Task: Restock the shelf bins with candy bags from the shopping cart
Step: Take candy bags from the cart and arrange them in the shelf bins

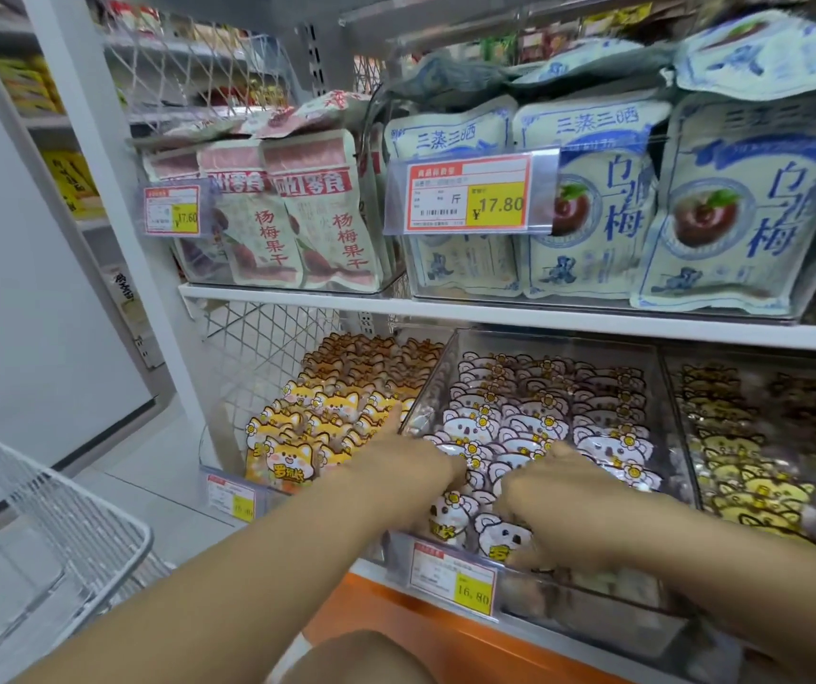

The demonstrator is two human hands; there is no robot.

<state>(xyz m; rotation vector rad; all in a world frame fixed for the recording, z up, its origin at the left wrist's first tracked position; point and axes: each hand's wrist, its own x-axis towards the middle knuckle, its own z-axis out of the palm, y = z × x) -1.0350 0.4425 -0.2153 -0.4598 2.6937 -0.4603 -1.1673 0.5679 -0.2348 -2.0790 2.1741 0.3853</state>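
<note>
Hands: left hand (420, 461) and right hand (559, 491) side by side, fingers sunk among koala bags (534, 417), grip cannot be told | bin (431, 382): lower centre, directly ahead | shopping cart (75, 525): lower left, nearer left hand

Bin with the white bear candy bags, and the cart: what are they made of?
The bin looks like clear, glossy plastic: bags show through its wall. The candy bags seem to be shiny plastic film, with bright glints. The cart is probably metal wire with a pale finish and thin crossing bars.
</note>
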